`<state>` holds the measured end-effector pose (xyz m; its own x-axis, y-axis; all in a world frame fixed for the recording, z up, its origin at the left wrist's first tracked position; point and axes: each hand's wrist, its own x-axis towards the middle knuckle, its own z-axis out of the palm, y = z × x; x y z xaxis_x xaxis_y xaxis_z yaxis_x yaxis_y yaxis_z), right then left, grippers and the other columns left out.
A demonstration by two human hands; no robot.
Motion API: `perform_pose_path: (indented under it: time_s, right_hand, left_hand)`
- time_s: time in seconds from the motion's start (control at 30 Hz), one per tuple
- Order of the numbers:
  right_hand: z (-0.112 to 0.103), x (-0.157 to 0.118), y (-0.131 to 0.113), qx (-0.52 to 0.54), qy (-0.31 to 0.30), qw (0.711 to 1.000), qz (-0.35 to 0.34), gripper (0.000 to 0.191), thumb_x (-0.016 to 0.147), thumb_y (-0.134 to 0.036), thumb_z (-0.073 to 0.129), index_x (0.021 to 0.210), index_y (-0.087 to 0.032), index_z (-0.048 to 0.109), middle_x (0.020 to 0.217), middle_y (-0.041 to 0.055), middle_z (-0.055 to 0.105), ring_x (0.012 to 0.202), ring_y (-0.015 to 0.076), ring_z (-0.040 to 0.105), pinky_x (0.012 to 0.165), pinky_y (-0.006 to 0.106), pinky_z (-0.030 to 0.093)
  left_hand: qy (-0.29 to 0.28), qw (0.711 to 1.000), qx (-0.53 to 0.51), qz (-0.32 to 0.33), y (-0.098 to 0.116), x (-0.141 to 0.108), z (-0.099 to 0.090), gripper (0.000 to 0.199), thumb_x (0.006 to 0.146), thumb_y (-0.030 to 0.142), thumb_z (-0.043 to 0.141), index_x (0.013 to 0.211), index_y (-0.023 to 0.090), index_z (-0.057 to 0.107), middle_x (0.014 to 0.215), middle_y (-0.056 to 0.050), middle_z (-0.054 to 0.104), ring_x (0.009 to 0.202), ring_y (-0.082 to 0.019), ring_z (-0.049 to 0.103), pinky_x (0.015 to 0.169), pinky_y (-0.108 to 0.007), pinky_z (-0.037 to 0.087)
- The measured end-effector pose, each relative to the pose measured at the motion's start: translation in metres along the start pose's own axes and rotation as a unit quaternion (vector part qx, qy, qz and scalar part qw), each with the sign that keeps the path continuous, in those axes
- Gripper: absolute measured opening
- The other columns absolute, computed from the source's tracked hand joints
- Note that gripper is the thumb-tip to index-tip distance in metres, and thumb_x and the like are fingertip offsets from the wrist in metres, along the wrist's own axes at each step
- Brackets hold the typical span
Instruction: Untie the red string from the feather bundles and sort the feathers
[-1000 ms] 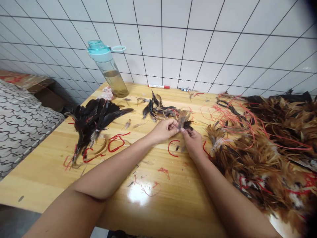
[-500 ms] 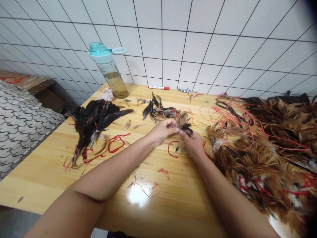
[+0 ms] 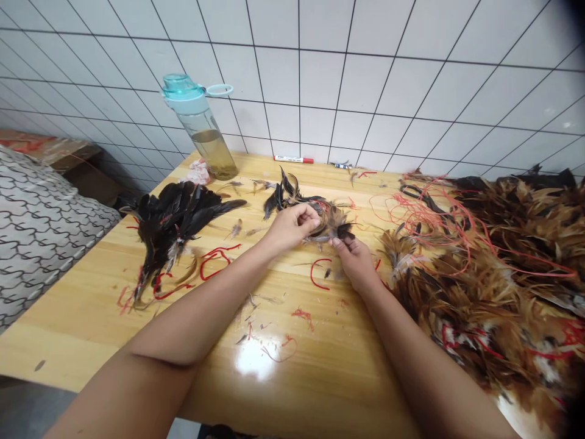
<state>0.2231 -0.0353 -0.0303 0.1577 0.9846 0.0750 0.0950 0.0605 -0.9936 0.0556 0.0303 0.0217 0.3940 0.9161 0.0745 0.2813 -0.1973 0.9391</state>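
Left fingers (image 3: 311,226) farther from feather bundle (image 3: 338,224)

Smooth, glossy wooden tabletop (image 3: 322,366)

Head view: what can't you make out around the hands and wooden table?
All in the head view:
Small brown-and-black feather bunch: the pinched part, hidden by the gripping right hand.
Left hand: whether it pinches anything; too small and blurred.
Large brown feather pile: its full extent, cut off by the right edge.
Slim white-and-red marker: its lettering, too small.
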Motion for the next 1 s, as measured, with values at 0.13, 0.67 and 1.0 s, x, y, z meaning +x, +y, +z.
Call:
perform_pose_path:
  time_s: [0.13, 0.67, 1.0]
  right_hand:
    - [-0.002, -0.001, -0.005, 0.03, 0.034, 0.999, 0.025, 0.028, 0.075, -0.047, 0.063, 0.078, -0.019, 0.065, 0.078, 0.0022, 0.068, 0.073, 0.0159, 0.057, 0.072, 0.03, 0.046]
    - [-0.001, -0.002, -0.005, 0.026, 0.089, 0.995, 0.033, 0.036, 0.075, -0.055, 0.062, 0.077, -0.019, 0.062, 0.061, -0.0029, 0.052, 0.059, 0.013, 0.047, 0.059, 0.028, 0.039]
    - [-0.001, -0.001, -0.002, 0.002, 0.098, 0.995, 0.013, 0.032, 0.076, -0.051, 0.06, 0.075, -0.02, 0.064, 0.069, 0.0004, 0.063, 0.07, 0.0156, 0.056, 0.07, 0.029, 0.045]
  left_hand:
    - [-0.04, 0.989, 0.135, 0.044, -0.002, 0.003, -0.011, 0.006, 0.077, 0.02, 0.06, 0.076, 0.016, 0.064, 0.068, 0.001, 0.06, 0.061, -0.01, 0.05, 0.059, -0.022, 0.036]
    - [-0.055, 0.92, 0.358, 0.148, -0.012, -0.007, 0.017, 0.016, 0.089, 0.018, 0.045, 0.087, 0.017, 0.06, 0.09, -0.01, 0.06, 0.088, -0.022, 0.055, 0.081, -0.035, 0.042]
    - [0.01, 0.999, 0.042, 0.009, 0.0, -0.003, 0.013, 0.004, 0.082, 0.019, 0.054, 0.078, 0.017, 0.053, 0.07, 0.002, 0.055, 0.063, -0.011, 0.047, 0.062, -0.024, 0.035]
